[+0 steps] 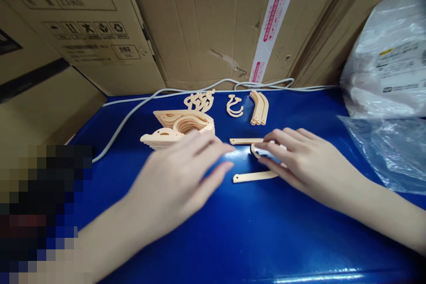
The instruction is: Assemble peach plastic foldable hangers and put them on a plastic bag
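Observation:
My left hand [181,166] is over the blue surface, thumb and index finger apart, with nothing visible between them. Just behind it sits a stack of pale wooden cut-outs [189,120], partly hidden by the fingers. My right hand [299,155] pinches a small curved wooden piece [255,151], most of which the fingers cover. Two flat wooden strips lie about that hand: a rear strip [244,141] and a front strip [253,177] with a hole near its left end. The right ends of both are hidden by my fingers.
Farther back are thin hook-shaped wooden pieces [201,100], two curved hooks [234,106] and a bundle of bent wooden strips [259,107]. A white cable [133,113] runs along cardboard boxes [206,31]. Clear plastic bags [389,71] occupy the right side.

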The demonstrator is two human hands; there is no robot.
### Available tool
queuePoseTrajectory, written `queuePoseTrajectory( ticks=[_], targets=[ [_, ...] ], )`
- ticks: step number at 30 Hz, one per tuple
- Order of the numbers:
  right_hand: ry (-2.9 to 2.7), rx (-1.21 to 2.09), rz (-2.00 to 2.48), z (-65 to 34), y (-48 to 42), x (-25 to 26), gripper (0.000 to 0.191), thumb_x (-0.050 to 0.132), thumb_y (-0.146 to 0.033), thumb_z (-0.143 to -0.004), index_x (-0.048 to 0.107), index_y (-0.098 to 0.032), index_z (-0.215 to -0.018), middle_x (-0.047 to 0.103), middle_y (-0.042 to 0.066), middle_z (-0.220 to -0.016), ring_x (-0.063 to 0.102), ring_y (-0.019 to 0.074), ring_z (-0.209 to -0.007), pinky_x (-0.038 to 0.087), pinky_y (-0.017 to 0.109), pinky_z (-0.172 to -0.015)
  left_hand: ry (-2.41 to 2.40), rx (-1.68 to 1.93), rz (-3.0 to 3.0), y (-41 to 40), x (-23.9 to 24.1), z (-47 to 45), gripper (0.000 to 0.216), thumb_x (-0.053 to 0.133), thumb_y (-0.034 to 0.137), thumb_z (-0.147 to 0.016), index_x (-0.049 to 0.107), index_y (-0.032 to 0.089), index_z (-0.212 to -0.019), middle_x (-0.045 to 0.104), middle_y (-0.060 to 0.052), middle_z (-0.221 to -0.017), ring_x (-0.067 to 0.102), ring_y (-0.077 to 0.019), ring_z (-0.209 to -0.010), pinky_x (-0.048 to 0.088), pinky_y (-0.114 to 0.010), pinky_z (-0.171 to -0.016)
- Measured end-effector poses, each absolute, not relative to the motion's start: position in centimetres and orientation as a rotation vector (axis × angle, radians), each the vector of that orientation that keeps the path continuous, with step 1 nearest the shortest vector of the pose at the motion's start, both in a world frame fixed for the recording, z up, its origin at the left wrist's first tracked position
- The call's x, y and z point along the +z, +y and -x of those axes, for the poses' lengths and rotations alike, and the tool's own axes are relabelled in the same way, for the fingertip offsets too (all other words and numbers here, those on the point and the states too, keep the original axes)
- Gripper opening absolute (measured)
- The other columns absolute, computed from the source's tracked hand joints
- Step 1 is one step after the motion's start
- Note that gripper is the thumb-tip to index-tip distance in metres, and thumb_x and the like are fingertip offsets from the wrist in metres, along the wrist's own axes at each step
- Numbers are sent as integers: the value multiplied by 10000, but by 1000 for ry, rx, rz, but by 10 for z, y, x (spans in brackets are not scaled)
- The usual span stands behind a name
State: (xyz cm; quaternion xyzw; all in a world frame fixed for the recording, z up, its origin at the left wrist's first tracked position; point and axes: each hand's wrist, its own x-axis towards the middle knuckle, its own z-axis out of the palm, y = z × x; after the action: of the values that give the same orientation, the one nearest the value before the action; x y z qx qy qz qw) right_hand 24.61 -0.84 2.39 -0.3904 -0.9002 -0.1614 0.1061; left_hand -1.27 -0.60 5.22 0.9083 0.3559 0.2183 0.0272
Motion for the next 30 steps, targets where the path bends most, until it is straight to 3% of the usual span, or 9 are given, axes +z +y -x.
queuePoseTrajectory(
  ticks=[4,8,10,13,15,20,26,30],
  targets=[
    [-2707,-302,924,-235,-18,15,234,500,-301,-988,682,-157,-966,653,67,-892,601,215,-819,422,348,-742,1459,700,-2670,31,99,30,324,460,401,-944,704,203,-1021,702,19,-974,607,-151,-824,403,-249,-735],
    [-2746,-196,828,-232,-22,5,232,426,-144,-990,620,-156,-864,606,40,-803,532,186,-698,403,331,-653,1766,518,-2491,91,119,41,533,413,522,-890,700,114,-1078,692,22,-895,594,-156,-864,377,-301,-842],
    [-2773,-168,757,-234,-23,3,182,426,-140,-990,604,-147,-954,595,30,-799,511,177,-672,400,324,-624,1759,231,-2435,121,114,41,592,371,537,-900,641,94,-1185,683,-2,-993,587,-169,-949,378,-314,-882],
    [-2812,-146,680,-237,-24,3,152,439,-147,-992,577,-139,-1056,586,10,-784,506,156,-626,393,309,-563,1713,16,-2337,158,97,34,560,495,541,-855,648,105,-1172,704,-59,-1088,620,-172,-941,422,-261,-841],
    [-2830,-139,674,-240,-24,2,149,445,-146,-992,568,-138,-1076,584,-1,-770,511,139,-589,383,298,-524,1739,-54,-2324,173,85,28,572,592,609,-773,697,108,-1029,716,-110,-1042,642,-224,-905,434,-271,-765],
    [-2821,-222,700,-244,-23,-3,169,459,-150,-986,559,-135,-1122,613,-7,-757,522,124,-512,357,304,-481,1735,-137,-2419,185,69,10,619,553,708,-750,692,151,-983,712,-125,-1003,643,-278,-894,409,-301,-710],
    [-2790,-230,721,-244,-24,-3,162,452,-153,-993,569,-142,-1104,623,-9,-753,532,121,-513,369,301,-501,1880,-253,-2330,193,64,-8,598,570,717,-702,693,146,-829,697,-153,-870,643,-328,-876,412,-331,-697],
    [-2766,-250,724,-244,-23,-2,176,432,-164,-1006,574,-141,-1109,618,-14,-740,521,115,-507,368,292,-508,1896,-259,-2264,201,58,-10,457,633,613,-672,677,160,-717,660,-114,-689,643,-290,-754,417,-323,-662]
  ],
)
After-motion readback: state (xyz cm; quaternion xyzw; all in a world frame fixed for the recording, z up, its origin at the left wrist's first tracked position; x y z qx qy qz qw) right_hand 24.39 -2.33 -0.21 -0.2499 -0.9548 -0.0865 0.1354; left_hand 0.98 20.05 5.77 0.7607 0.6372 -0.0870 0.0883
